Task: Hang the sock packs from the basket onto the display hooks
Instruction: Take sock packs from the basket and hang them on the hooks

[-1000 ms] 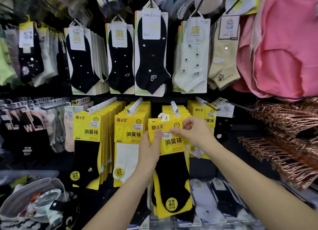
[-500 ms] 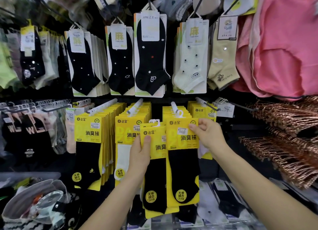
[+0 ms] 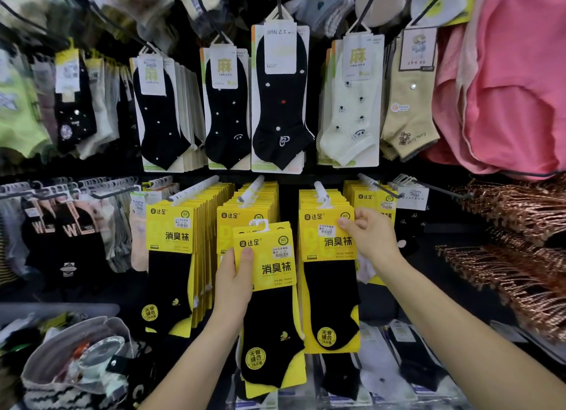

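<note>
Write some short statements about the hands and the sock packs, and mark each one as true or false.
1. The left hand grips a yellow pack. True.
2. That pack holds white socks. False: its socks are black.
3. The right hand is empty. False: it pinches the hung pack by its top corner.
4. Pink cloth hangs at the upper right. True.

We are seeing pink garments [image 3: 505, 87] hanging at the upper right, with copper-coloured hangers [image 3: 520, 241] lying piled just below them. A light green garment [image 3: 18, 124] is hanging far left, above black socks lettered WL [image 3: 73, 238].
</note>
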`<move>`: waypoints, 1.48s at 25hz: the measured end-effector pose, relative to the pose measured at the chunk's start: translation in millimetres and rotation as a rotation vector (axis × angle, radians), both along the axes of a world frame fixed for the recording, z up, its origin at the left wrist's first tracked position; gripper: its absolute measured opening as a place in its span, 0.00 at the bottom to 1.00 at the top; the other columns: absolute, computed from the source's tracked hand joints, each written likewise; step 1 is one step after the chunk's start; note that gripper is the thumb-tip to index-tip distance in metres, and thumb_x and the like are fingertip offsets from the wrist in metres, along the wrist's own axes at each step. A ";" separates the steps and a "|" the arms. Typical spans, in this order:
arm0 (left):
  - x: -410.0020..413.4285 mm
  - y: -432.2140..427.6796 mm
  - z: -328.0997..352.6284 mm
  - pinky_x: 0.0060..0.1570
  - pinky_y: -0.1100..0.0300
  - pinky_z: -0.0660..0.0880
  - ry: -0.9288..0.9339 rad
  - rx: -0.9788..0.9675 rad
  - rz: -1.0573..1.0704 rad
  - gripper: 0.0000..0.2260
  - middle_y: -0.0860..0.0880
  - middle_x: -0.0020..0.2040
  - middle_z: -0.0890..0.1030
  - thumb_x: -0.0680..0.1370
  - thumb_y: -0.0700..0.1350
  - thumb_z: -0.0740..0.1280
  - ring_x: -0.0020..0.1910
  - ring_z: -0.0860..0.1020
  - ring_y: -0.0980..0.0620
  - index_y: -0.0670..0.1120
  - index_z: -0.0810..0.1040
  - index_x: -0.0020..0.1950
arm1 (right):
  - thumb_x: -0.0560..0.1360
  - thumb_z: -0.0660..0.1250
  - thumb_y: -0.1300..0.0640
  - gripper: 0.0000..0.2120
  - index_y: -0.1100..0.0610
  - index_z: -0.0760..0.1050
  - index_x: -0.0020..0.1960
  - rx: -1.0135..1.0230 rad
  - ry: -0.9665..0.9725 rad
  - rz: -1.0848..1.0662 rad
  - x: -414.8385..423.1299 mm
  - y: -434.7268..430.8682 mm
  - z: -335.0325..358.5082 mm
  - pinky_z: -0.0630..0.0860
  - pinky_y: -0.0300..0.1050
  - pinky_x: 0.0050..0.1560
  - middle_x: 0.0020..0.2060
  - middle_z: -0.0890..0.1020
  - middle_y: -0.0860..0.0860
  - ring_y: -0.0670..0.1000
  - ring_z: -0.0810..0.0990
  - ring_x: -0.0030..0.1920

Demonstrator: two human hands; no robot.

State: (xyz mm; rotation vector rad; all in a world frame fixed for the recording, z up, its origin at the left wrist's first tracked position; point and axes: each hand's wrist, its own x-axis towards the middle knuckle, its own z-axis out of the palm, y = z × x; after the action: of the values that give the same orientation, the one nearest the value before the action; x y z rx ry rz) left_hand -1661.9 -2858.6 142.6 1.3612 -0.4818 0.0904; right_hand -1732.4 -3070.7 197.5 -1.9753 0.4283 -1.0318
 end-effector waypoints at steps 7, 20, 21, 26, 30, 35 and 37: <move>2.4 -2.6 0.4 0.50 0.50 0.79 0.003 -0.020 -0.035 0.09 0.48 0.55 0.81 0.81 0.47 0.57 0.54 0.80 0.50 0.50 0.74 0.58 | 0.73 0.70 0.54 0.16 0.52 0.67 0.31 0.119 -0.027 0.005 -2.5 -6.3 0.2 0.63 0.32 0.23 0.16 0.70 0.42 0.40 0.68 0.22; 3.1 -4.4 -5.0 0.40 0.63 0.78 -0.010 -0.022 -0.015 0.07 0.54 0.48 0.82 0.80 0.48 0.58 0.47 0.82 0.55 0.55 0.75 0.51 | 0.73 0.71 0.55 0.13 0.54 0.70 0.32 0.118 0.000 0.002 14.0 -6.2 -6.7 0.70 0.37 0.29 0.21 0.76 0.41 0.42 0.72 0.28; 2.6 -6.8 -4.4 0.43 0.61 0.78 -0.016 -0.015 -0.004 0.07 0.55 0.48 0.82 0.81 0.48 0.58 0.48 0.81 0.54 0.55 0.75 0.50 | 0.73 0.71 0.55 0.11 0.55 0.73 0.35 0.124 -0.006 -0.006 16.5 -6.3 -6.1 0.75 0.42 0.34 0.27 0.80 0.44 0.45 0.76 0.32; -1.9 -20.4 4.5 0.58 0.45 0.75 -0.027 0.023 -0.009 0.06 0.48 0.54 0.81 0.81 0.48 0.58 0.55 0.78 0.48 0.54 0.74 0.51 | 0.73 0.70 0.51 0.11 0.60 0.76 0.44 0.084 0.049 -0.082 30.3 -12.2 -4.0 0.74 0.46 0.40 0.37 0.82 0.55 0.54 0.77 0.39; -1.6 -22.5 8.7 0.57 0.45 0.75 -0.053 0.030 0.036 0.06 0.51 0.52 0.80 0.81 0.48 0.58 0.55 0.78 0.48 0.56 0.74 0.49 | 0.74 0.69 0.51 0.15 0.63 0.74 0.48 0.049 0.087 -0.139 36.7 -15.2 -0.7 0.76 0.52 0.46 0.45 0.82 0.61 0.61 0.80 0.48; -2.1 -22.7 9.8 0.54 0.47 0.76 -0.085 0.054 0.042 0.06 0.52 0.49 0.81 0.80 0.49 0.58 0.53 0.79 0.48 0.55 0.74 0.47 | 0.74 0.68 0.50 0.12 0.54 0.71 0.53 -0.058 0.113 -0.149 20.4 -13.2 -3.4 0.71 0.42 0.37 0.42 0.77 0.48 0.48 0.75 0.41; -5.8 -28.8 9.0 0.54 0.46 0.76 -0.087 0.068 0.021 0.05 0.51 0.48 0.81 0.80 0.49 0.59 0.51 0.79 0.48 0.54 0.74 0.47 | 0.74 0.68 0.49 0.14 0.53 0.70 0.56 -0.113 0.021 -0.135 9.1 -6.0 -7.9 0.72 0.40 0.42 0.44 0.74 0.47 0.48 0.74 0.44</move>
State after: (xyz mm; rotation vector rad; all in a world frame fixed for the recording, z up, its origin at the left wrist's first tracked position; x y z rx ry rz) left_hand -1667.7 -2887.4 151.6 1.4337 -0.5477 0.1523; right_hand -1723.3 -3076.7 189.6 -2.0819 0.5316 -1.1425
